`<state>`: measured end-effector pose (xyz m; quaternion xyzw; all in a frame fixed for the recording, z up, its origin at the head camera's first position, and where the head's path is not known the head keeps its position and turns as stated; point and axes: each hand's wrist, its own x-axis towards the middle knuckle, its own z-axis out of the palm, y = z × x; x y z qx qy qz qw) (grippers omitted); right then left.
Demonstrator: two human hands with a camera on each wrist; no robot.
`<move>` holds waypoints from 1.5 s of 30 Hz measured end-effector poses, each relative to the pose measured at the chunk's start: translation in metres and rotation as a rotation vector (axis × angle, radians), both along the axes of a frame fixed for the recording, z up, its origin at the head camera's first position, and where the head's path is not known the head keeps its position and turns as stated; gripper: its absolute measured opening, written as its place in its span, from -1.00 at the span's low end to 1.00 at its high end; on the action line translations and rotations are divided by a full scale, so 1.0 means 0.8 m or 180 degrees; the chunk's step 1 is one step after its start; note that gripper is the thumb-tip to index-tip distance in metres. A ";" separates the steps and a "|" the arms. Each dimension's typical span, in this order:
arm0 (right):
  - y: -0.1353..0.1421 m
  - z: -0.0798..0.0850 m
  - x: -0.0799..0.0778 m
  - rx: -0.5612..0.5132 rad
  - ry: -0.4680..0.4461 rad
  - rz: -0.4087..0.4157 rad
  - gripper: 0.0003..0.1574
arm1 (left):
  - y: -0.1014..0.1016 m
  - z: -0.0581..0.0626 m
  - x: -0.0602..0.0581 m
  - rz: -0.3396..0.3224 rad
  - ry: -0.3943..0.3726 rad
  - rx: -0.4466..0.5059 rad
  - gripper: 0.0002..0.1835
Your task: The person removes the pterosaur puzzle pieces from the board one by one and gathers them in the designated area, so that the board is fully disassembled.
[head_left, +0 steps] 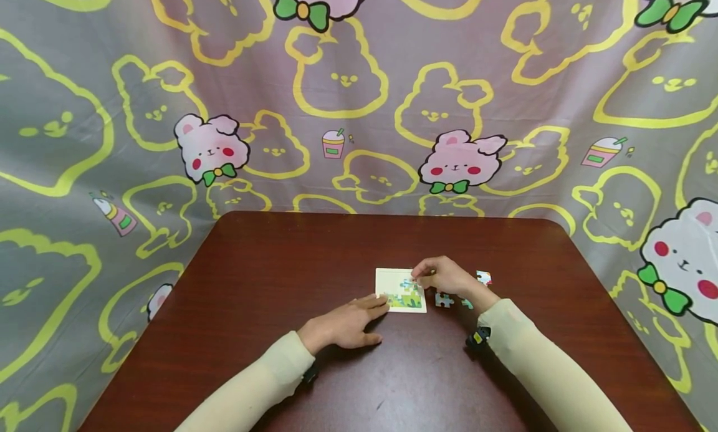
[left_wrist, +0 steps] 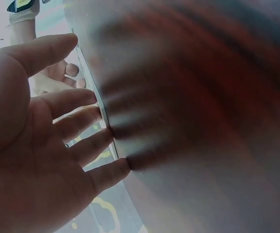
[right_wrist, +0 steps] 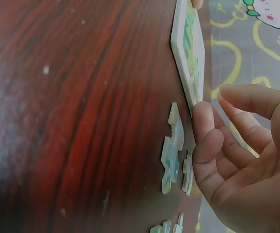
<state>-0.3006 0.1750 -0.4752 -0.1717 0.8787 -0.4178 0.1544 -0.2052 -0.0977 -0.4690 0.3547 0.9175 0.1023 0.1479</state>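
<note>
A small jigsaw puzzle with a pale frame point(head_left: 401, 272) lies on the brown table, green and yellow pieces filling its lower part. My left hand point(head_left: 344, 323) lies flat to its left, straight fingertips touching the frame's left edge; the left wrist view shows that hand point(left_wrist: 47, 131) with fingers spread. Over the frame's upper right, my right hand point(head_left: 445, 276) has curled fingers, thumb and index pinching at a bluish puzzle piece point(head_left: 414, 283). From the right wrist view this hand point(right_wrist: 246, 155) hides the pinched piece. Loose puzzle pieces point(right_wrist: 172, 150) lie beside and below the right hand.
Right of the frame lie a loose piece point(head_left: 444, 300), a smaller green one point(head_left: 467, 303) and a white-and-red one point(head_left: 484, 277). The brown table point(head_left: 269, 264) extends around them. A patterned grey curtain point(head_left: 359, 108) hangs behind the table and at its sides.
</note>
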 end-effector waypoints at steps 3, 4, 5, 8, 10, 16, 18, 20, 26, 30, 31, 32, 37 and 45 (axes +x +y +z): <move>-0.004 -0.003 -0.002 -0.0006 0.0023 0.0008 -0.83 | 0.000 0.000 0.000 0.0005 -0.0006 0.0003 -0.28; -0.005 -0.003 -0.002 -0.0002 0.0017 -0.0002 -0.83 | 0.000 0.000 0.000 0.0008 -0.0013 0.0003 -0.28; -0.006 -0.003 -0.002 0.0003 0.0014 -0.0006 -0.83 | 0.000 0.000 0.000 0.0013 -0.0021 0.0002 -0.28; -0.008 -0.002 -0.003 0.0020 0.0021 -0.0012 -0.84 | 0.000 0.000 0.000 0.0012 -0.0027 0.0004 -0.28; -0.009 -0.002 -0.003 0.0026 0.0041 -0.0026 -0.84 | -0.001 -0.001 -0.001 0.0001 -0.0018 0.0003 -0.28; -0.012 -0.005 -0.003 -0.0131 0.0091 -0.0069 -0.83 | -0.001 0.000 0.000 -0.0037 0.0036 0.0010 -0.28; -0.012 -0.005 -0.003 -0.0173 0.0068 -0.0090 -0.83 | -0.001 0.001 0.000 -0.0041 0.0039 0.0018 -0.28; -0.013 -0.005 -0.003 -0.0169 0.0049 -0.0101 -0.83 | -0.001 0.001 0.000 -0.0039 0.0034 0.0022 -0.28; -0.012 -0.004 -0.002 -0.0070 -0.0013 -0.0075 -0.83 | 0.000 0.001 0.001 -0.0051 0.0035 0.0009 -0.28; -0.012 -0.002 -0.002 -0.0043 -0.0032 -0.0075 -0.84 | 0.001 0.001 0.001 -0.0035 0.0040 -0.0013 -0.28; -0.012 -0.002 -0.002 -0.0038 -0.0035 -0.0072 -0.84 | 0.001 0.000 0.001 -0.0030 0.0035 -0.0023 -0.28; -0.012 -0.002 -0.002 -0.0031 -0.0041 -0.0067 -0.84 | 0.001 0.000 0.000 -0.0026 0.0031 -0.0030 -0.27; -0.009 -0.002 -0.004 -0.0014 -0.0102 -0.0082 -0.84 | 0.001 -0.001 -0.001 -0.0012 -0.0003 -0.0042 -0.27; 0.000 0.000 -0.003 -0.0018 -0.0130 -0.0121 -0.83 | 0.000 -0.002 -0.001 -0.0013 0.0014 -0.0019 -0.28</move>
